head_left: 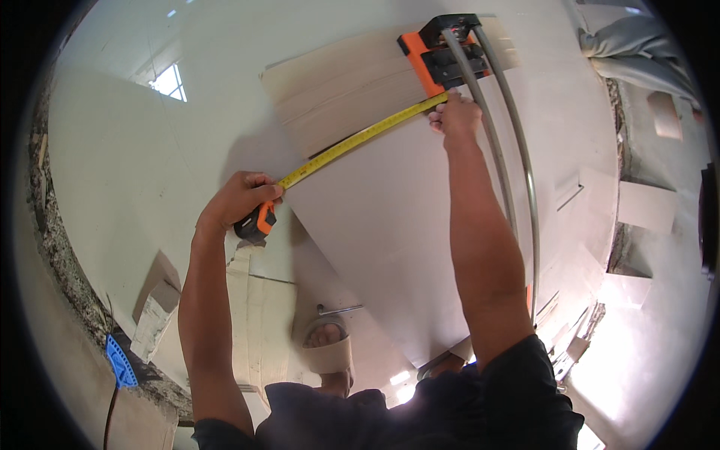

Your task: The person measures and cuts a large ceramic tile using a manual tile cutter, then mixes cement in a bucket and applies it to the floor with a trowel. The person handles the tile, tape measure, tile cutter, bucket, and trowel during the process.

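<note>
Floor (112, 202): pale and glossy, bearing a bright window reflection (169, 82) at upper left (pane divisions visible). Rough, dark, crumbly strip (66, 266) runs along its left edge. Strong white glare (611, 375) noted at lower right

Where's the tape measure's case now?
Head view, left of centre: the black-and-orange tape case is in the left hand, just left of the large pale panel.

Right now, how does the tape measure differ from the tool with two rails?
The tape measure is small; the railed tool is larger. The tape measure is in the left hand; neither hand grips the railed tool. The tape measure has a yellow blade, the railed tool silvery rails. Both show orange and black.
</note>
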Available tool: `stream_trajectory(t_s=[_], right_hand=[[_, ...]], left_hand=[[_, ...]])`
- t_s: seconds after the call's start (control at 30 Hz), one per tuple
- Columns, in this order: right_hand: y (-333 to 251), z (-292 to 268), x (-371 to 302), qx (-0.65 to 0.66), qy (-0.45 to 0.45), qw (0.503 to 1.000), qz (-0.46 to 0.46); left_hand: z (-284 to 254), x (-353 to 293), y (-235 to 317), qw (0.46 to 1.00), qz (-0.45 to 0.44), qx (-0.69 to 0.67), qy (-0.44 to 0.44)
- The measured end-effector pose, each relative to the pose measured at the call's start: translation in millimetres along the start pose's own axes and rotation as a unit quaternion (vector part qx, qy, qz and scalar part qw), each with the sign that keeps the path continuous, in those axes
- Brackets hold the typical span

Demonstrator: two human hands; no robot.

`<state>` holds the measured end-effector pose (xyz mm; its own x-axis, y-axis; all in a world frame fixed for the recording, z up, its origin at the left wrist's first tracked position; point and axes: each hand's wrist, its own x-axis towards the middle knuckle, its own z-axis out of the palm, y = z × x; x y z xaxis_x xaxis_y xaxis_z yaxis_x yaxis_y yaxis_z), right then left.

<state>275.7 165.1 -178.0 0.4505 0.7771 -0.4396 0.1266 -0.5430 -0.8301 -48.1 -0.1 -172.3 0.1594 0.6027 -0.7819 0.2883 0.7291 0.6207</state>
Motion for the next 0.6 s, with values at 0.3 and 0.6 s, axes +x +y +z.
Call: stream_trajectory(t_s=[0.3, 0.6], right_hand=[[2.4, 3.6, 2.9, 0.070, 0.048, 0.996, 0.042], [0.7, 3.5, -1.0, 0.037, 0.058, 0.997, 0.039]], left_hand=[[-6.2, 1.0, -5.1, 0.999, 0.026, -0.013, -0.019], [-8.5, 8.7, -8.5, 0.999, 0.016, -0.024, -0.038]])
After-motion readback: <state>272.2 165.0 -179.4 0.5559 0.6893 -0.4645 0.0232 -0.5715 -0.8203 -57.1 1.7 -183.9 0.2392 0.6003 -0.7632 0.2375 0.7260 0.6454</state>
